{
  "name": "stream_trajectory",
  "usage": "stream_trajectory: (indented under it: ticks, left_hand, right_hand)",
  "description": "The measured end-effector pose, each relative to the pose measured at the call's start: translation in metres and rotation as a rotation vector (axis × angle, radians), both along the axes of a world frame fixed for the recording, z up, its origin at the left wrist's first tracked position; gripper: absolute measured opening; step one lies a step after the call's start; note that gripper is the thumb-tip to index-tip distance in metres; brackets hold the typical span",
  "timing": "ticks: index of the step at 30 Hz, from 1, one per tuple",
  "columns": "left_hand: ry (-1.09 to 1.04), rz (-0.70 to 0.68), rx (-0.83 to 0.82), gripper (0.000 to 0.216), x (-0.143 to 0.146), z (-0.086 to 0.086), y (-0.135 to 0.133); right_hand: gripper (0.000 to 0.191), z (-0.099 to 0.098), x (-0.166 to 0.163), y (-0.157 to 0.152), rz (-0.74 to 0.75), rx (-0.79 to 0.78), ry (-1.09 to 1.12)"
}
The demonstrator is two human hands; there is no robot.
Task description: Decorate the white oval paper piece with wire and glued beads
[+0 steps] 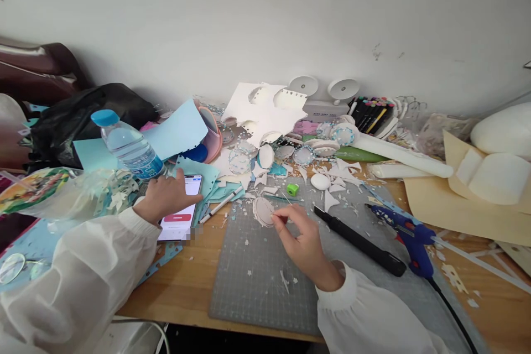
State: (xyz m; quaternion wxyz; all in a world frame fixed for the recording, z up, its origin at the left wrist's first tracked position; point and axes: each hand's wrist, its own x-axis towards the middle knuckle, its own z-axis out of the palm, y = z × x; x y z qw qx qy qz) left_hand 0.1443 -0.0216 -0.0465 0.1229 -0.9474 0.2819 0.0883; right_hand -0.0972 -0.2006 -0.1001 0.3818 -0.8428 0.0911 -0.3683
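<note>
My left hand [168,196] hovers over or rests on a phone [176,224], its thumb and index finger spread apart; whether a fingertip touches the lit screen I cannot tell. Beneath the phone and beside it lie light blue paper pieces [207,174]. My right hand [298,238] pinches the right edge of a small white round disc [262,211] between thumb and index finger, above the grey cutting mat [249,293]. A thin pale stick [286,198] shows just behind the right fingers. Near it sits a small green sharpener-like block [292,189].
A black cutter knife [360,243] and a blue hot glue gun [409,232] lie right of my right hand. Left of the phone stands a tilted water bottle [130,146]. Decorated discs [344,134], paper scraps and a white cut-out sheet [265,108] crowd the back by the wall.
</note>
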Motion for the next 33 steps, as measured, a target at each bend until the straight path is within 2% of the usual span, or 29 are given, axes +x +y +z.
stream_trajectory:
  ticks: [3, 5, 7, 10, 13, 16, 20, 26, 33]
  left_hand:
    - [-0.131, -0.038, -0.077, 0.095, -0.021, 0.007, 0.004]
    - [-0.113, -0.185, -0.297, 0.090, -0.043, 0.012, 0.003]
    - [0.136, -0.373, -0.626, 0.082, -0.066, 0.010, -0.001]
    - [0.730, -0.483, -1.055, 0.080, -0.092, -0.007, -0.013]
    - [1.152, -0.442, -1.288, 0.076, -0.103, -0.031, -0.022]
    - [1.428, -0.366, -1.432, 0.061, -0.105, -0.046, -0.022]
    - [1.631, -0.311, -1.496, 0.057, -0.109, -0.044, -0.017]
    - [1.807, -0.254, -1.381, 0.064, -0.111, -0.030, -0.017]
    - [1.975, -0.189, -1.343, 0.056, -0.106, -0.032, -0.015]
  right_hand:
    - [0.014, 0.001, -0.001, 0.000, 0.007, 0.060, -0.028]
    - [0.012, 0.003, -0.002, 0.001, 0.032, 0.098, -0.069]
    - [0.011, 0.006, -0.004, 0.004, 0.071, 0.123, -0.099]
    - [0.011, 0.012, -0.009, 0.009, 0.149, 0.104, -0.146]
    - [0.012, 0.016, -0.011, 0.013, 0.231, 0.022, -0.220]
    - [0.012, 0.017, -0.011, 0.014, 0.291, -0.101, -0.280]
    - [0.013, 0.016, -0.011, 0.015, 0.331, -0.207, -0.269]
    - [0.013, 0.017, -0.015, 0.014, 0.353, -0.310, -0.223]
    - [0.019, 0.017, -0.016, 0.012, 0.309, -0.378, -0.185]
